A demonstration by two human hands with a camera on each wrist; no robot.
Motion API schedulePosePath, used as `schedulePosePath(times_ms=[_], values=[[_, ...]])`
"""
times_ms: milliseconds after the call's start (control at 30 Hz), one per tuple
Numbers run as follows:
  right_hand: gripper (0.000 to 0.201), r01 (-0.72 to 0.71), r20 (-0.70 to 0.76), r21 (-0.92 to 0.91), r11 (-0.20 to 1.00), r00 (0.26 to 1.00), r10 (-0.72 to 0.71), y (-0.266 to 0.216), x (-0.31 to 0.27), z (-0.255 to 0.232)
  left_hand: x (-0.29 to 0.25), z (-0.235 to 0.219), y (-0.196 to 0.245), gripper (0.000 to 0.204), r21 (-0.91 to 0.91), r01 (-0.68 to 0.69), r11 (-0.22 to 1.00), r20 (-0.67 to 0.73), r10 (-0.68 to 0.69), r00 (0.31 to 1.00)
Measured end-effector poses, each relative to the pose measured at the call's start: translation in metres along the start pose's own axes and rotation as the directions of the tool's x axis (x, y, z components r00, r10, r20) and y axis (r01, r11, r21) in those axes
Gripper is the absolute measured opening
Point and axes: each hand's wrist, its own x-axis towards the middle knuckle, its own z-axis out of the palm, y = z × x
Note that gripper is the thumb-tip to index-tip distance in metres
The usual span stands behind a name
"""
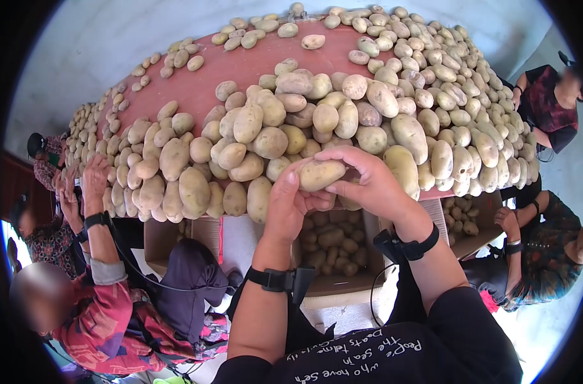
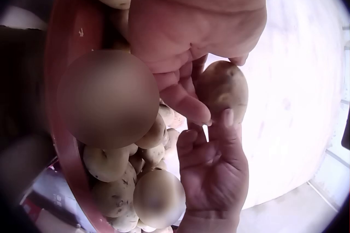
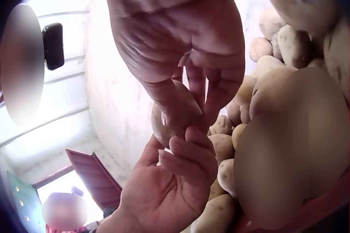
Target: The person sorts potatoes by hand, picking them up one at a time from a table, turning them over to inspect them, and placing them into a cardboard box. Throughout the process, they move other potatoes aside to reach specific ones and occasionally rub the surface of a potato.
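Between both hands, in front of the heap, is one oval, yellowish-brown potato (image 1: pixel 321 175). My left hand (image 1: pixel 287 203) grips its left end, thumb on top and fingers curled beneath. On the other end, my right hand (image 1: pixel 374 181) holds it between thumb and fingers. The left wrist view shows dark marks on the skin of this potato (image 2: pixel 225 86). In the right wrist view the fingers of both hands partly cover it. A large heap of loose potatoes (image 1: pixel 271 142) lies just beyond the hands.
The heap spreads over a red tabletop (image 1: pixel 259 57). Below my hands stands a cardboard box (image 1: pixel 342 285) with potatoes inside; further boxes flank it left (image 1: pixel 160 240) and right (image 1: pixel 484 214). People sit close on both sides, one raising a hand (image 1: pixel 95 180) at the left edge of the heap.
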Motion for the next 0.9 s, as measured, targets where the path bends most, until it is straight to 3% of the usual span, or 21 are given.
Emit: schedulePosePath(times_ms=[333, 433, 533, 633, 767, 900], values=[[0.061, -0.093, 0.042, 0.147, 0.985, 0.995, 0.087, 0.003, -0.002, -0.002, -0.003, 0.003, 0.007, 0.057, -0.023, -0.114, 0.993, -0.001, 0.114, 0.993], [0.06, -0.183, 0.092, 0.259, 0.948, 0.982, 0.165, -0.002, -0.004, -0.003, -0.002, 0.004, 0.008, 0.063, 0.035, -0.172, 0.984, -0.018, 0.173, 0.985], [0.055, -0.134, 0.059, 0.285, 0.949, 0.991, 0.122, 0.007, -0.003, 0.0, -0.002, 0.006, 0.01, 0.07, 0.114, -0.217, 0.969, -0.013, 0.22, 0.975], [0.049, -0.245, 0.082, 0.316, 0.916, 0.97, 0.231, 0.004, -0.002, -0.004, -0.002, 0.005, 0.011, 0.074, 0.134, -0.22, 0.966, 0.002, 0.222, 0.975], [0.041, -0.154, 0.019, 0.365, 0.918, 0.987, 0.158, 0.004, -0.001, -0.003, -0.001, 0.003, 0.011, 0.068, 0.141, -0.239, 0.961, 0.066, 0.231, 0.971], [0.039, -0.075, -0.037, 0.377, 0.923, 0.995, 0.096, 0.004, -0.002, -0.002, -0.003, 0.002, 0.012, 0.062, 0.102, -0.123, 0.987, 0.011, 0.122, 0.992]])
